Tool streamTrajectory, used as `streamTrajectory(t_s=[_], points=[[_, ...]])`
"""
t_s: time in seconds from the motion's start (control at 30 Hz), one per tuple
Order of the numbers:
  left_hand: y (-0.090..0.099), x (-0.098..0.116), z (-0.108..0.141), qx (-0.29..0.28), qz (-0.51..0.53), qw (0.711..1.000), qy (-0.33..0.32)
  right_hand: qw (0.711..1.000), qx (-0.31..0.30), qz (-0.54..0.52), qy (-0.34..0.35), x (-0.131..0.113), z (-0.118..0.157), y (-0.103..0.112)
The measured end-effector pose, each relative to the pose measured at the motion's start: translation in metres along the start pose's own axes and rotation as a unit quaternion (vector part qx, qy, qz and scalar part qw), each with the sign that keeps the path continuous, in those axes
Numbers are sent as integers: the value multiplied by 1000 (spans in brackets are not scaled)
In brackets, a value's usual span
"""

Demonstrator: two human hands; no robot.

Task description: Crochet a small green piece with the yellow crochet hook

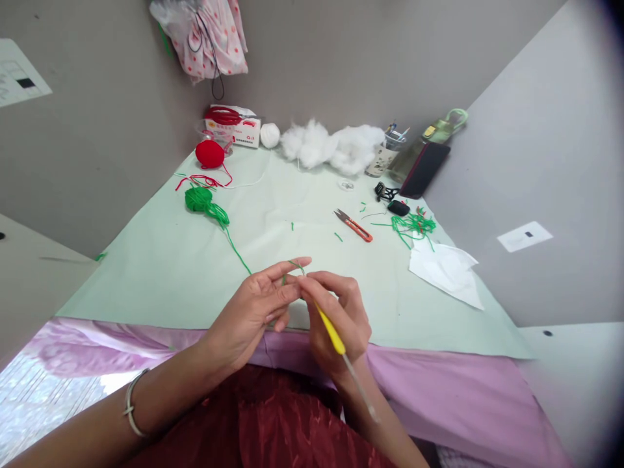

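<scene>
My right hand (338, 318) grips a crochet hook with a yellow handle (330, 328); its metal rear end slants down over my wrist. The hook's working tip is mostly hidden at my fingertips. Touching it there, my left hand (260, 302) pinches green yarn, with a strand looped over the outstretched index finger. Whatever small stitched piece sits between the fingers is too covered to make out. A green strand (238, 252) runs from my left hand back to the green yarn ball (198, 199) on the left of the table.
Orange-handled thread snips (354, 225) lie mid-table. Behind are a red yarn ball (210, 154), a white yarn ball (270, 136) and fluffy white stuffing (331, 145). To the right are a pen cup (385, 155), a phone (425, 170), green yarn scraps (414, 224) and white paper (446, 270).
</scene>
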State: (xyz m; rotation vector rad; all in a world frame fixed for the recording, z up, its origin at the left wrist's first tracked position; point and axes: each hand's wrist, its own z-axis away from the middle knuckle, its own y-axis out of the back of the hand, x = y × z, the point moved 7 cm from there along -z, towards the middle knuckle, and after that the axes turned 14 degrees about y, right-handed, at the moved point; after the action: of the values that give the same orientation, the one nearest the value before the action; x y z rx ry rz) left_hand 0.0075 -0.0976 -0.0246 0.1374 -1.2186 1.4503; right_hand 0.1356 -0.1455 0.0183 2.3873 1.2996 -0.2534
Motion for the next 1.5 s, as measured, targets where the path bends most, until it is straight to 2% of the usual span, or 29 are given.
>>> streamTrajectory(t_s=[0.07,0.17,0.27,0.37,0.5,0.63,0.7,0.77,0.87,0.97,1.13,1.2,1.3,1.5], points=[[0,0,-2,-20,22,999,24,997,19,-42,-65,12,1,4],[-1,4,-3,-30,28,999,15,965,76,-172,-184,32,2,7],[-4,6,-1,-36,-3,999,-8,943,67,-241,-222,36,2,0],[-4,6,0,-22,-32,999,-26,942,42,-237,-236,36,4,-5],[-4,5,1,-14,-45,999,-23,932,52,-271,-234,36,5,-6],[-3,8,3,17,-26,999,-30,942,43,-252,-216,32,4,-6],[-3,8,4,15,-19,1000,-17,943,43,-256,-211,32,3,-6],[-3,7,3,-5,-20,1000,4,934,61,-271,-223,36,3,-4],[-5,7,2,-46,-23,998,26,904,106,-310,-275,46,5,-1],[-8,8,1,-54,-30,998,13,883,116,-342,-299,49,6,-2],[-12,10,2,-16,-74,996,-41,931,55,-270,-241,36,4,-5],[-8,9,3,4,-87,995,-50,939,48,-248,-235,34,5,-4],[-1,10,4,24,-92,993,-64,937,48,-251,-239,36,5,-4],[-1,9,3,9,-83,995,-49,906,97,-313,-266,42,3,-5]])
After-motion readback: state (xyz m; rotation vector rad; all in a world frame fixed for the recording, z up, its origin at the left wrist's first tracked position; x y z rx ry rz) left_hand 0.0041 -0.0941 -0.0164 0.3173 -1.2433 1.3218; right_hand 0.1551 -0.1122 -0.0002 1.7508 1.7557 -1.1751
